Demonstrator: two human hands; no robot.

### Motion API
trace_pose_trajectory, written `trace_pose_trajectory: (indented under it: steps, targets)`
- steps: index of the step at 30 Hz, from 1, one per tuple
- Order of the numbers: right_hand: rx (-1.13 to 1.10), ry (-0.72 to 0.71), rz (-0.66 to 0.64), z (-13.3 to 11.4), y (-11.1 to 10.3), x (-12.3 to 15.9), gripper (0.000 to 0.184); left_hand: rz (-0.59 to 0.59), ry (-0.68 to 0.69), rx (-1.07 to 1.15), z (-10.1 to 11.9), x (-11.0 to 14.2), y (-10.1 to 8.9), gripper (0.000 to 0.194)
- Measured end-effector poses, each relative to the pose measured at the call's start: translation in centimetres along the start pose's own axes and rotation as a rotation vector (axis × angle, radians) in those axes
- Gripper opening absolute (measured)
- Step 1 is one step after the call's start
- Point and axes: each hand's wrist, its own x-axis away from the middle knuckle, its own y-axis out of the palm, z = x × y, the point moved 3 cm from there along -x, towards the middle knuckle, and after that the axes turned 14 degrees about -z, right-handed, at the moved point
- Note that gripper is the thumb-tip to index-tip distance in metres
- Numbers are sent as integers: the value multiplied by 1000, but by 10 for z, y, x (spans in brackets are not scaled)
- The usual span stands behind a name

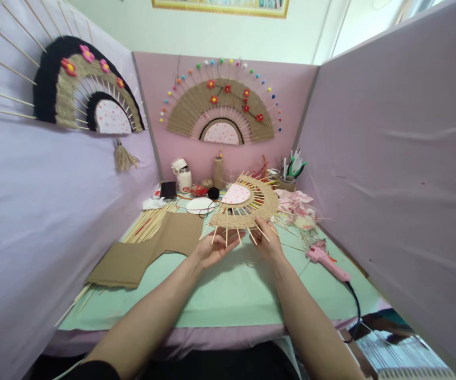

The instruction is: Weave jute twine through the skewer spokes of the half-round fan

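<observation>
A half-round woven fan (267,203) of twine over thin sticks is held tilted above the table, with a pale pink spotted half-disc (236,194) at its centre. My right hand (266,240) grips its near edge, thumb on top of the weave and fingers largely hidden beneath. Palm up, my left hand (216,250) lies under the bare stick ends at the near left edge, fingers stretched out. I cannot tell how firmly those fingers touch the sticks.
Brown cardboard (149,250) lies over thin sticks at left. A pink glue gun (329,261) rests at right, its cord running off the edge. Behind are a white bottle (183,177), a twine cone (218,173) and a tool pot (287,183). Finished fans (188,108) hang on the partitions.
</observation>
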Motion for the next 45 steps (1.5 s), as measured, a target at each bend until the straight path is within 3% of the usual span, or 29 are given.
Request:
trace_pose_trajectory:
  steps: [4,9,14,21,28,34,45]
  targets:
    - [-17,3,23,1,0,1,39,-81,-4,-13,-1,1,7,55]
    - [-27,13,11,1,1,2,37,12,35,117,8,1,-2,28]
    - [18,89,-56,5,3,2,38,-34,-54,201,21,2,-10,54]
    - [51,156,-130,14,9,6,32,-143,-149,107,33,7,-13,43]
    - [125,184,-128,10,17,10,34,-272,-203,-63,36,14,-5,59]
    - [88,148,-213,-2,18,10,39,-213,-119,-134,44,16,-5,54]
    - [-111,149,-165,-4,9,7,38,-106,8,-144,53,17,-10,63]
